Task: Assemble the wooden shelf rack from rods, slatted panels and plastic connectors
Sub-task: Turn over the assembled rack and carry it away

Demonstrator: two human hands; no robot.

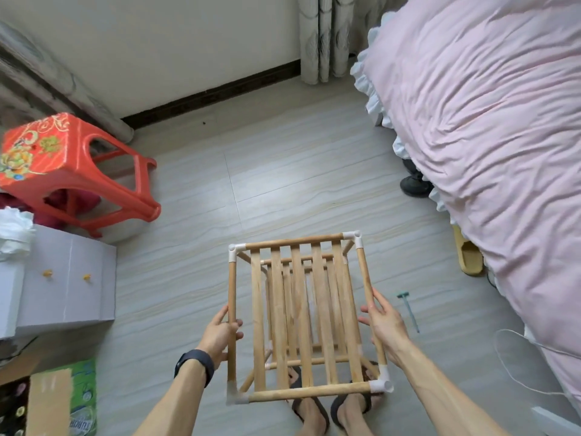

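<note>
The person held the shelf rack [301,319] up over the floor [283,184], just above their own sandalled feet [330,407]. The left hand [220,336] had its fingers [234,325] wrapped around the left side rod [232,309]. The right hand [385,328] gripped the right side rod [369,297], fingers closed on it. All four visible white plastic connectors [382,383] sat at the top panel's corners, and a second slatted panel showed below, so the rack looked nearly or fully built.

To do this step well, the person would likely keep both grips level, set the rack down squarely, and press each corner home so no rod slipped out.

The floor was pale striped tile. A red stool [72,171] stood well to the left, a bed with a pink cover [487,152] on the right, and a small green tool [408,309] lay near the right hand.
</note>
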